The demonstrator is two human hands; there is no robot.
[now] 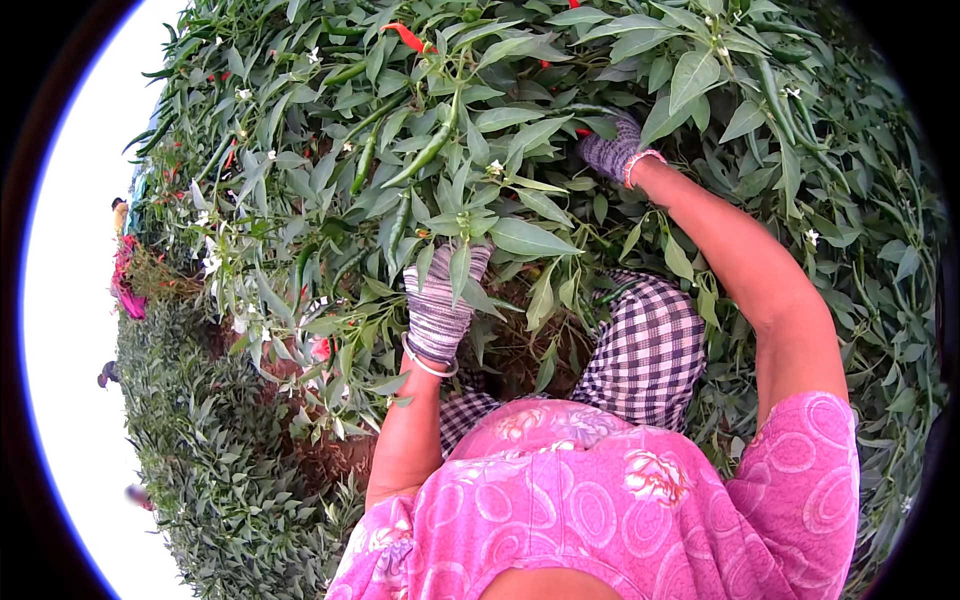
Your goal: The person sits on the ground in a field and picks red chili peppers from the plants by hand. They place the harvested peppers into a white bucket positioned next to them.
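Observation:
My left hand, in a grey-and-white knitted glove, reaches up into a chilli plant. Leaves cover its fingertips, so whether it holds anything is hidden. Farther right and deeper in the foliage is my right hand, in a darker grey glove, its fingers mostly behind leaves. A bit of red chilli shows beside those fingers; a grip on it cannot be made out. Long green chillies hang above my left hand, one close by it. A bright red chilli sticks out near the top.
Dense chilli plants with small white flowers surround me. My checked-cloth knee is between my arms, against the leaves. More crop rows and bare soil lie to the left. People in bright clothes appear at the far left.

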